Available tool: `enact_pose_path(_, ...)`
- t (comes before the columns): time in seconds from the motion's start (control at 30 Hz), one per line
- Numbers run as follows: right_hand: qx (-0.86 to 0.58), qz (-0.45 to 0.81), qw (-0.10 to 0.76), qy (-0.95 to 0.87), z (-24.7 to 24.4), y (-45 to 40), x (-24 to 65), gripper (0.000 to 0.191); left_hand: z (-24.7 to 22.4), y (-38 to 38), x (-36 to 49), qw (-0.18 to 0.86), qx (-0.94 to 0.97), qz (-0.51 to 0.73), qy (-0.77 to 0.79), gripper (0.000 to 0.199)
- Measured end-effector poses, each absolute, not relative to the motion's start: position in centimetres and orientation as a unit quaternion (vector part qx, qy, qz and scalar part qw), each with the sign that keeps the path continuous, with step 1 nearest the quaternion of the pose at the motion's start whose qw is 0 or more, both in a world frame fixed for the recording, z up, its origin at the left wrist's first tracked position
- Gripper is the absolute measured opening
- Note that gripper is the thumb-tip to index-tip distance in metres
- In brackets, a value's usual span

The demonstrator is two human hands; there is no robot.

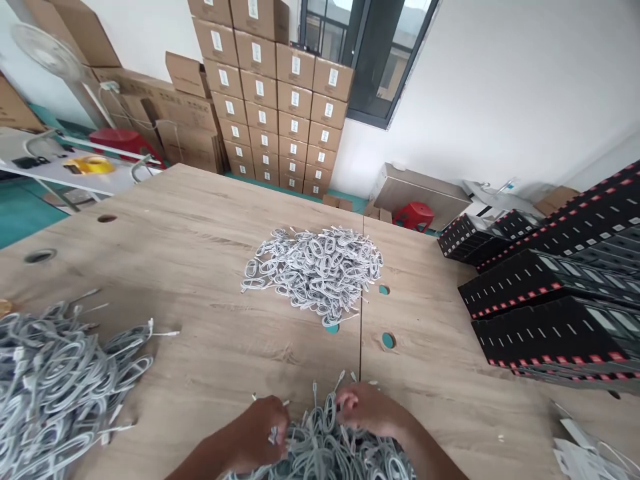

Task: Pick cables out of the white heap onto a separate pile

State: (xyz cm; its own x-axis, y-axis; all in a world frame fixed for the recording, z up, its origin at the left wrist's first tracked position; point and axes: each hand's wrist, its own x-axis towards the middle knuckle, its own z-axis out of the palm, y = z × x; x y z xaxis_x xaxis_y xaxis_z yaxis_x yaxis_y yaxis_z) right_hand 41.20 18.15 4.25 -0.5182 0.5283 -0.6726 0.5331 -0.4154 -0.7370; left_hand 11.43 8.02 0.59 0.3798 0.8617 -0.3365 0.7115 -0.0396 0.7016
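Observation:
At the bottom centre, a heap of grey-white coiled cables (pixel 325 450) lies on the wooden table. My left hand (pixel 263 430) is closed at the heap's left side, with a bit of cable showing between its fingers. On the other side, my right hand (pixel 367 408) has curled fingers at a cable coil at the heap's upper edge. Farther back, a pile of small looped white cables (pixel 325 267) sits mid-table. A larger tangle of grey cables (pixel 65 387) covers the table's left front.
Black boxes with red marks (pixel 545 333) line the right side of the wooden table (pixel 200 267). Cartons (pixel 295 100) are stacked behind it. Round holes pierce the tabletop. A white item (pixel 580 440) lies at the lower right; yellow tape (pixel 90 165) rests on a side table.

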Motion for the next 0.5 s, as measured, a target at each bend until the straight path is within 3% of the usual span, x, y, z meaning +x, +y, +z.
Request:
enact_pose_path(0.2, 0.688, -0.536, -0.151, 0.465, 0.6, 26.8, 34.1, 0.054, -3.4, 8.8, 9.4, 0.306, 0.663, 0.149, 0.667, 0.024)
enact_pose_path(0.33, 0.763, -0.406, -0.177, 0.470, -1.4, 30.4, 30.9, 0.047, -6.0, 10.1, 7.2, 0.176, 0.603, 0.160, 0.761, 0.045)
enact_pose_path(0.5, 0.782, -0.400, -0.186, 0.441, -4.0, 32.2, 31.0, 0.050, -8.4, 9.4, 7.3, 0.103, 0.612, 0.159, 0.768, 0.056)
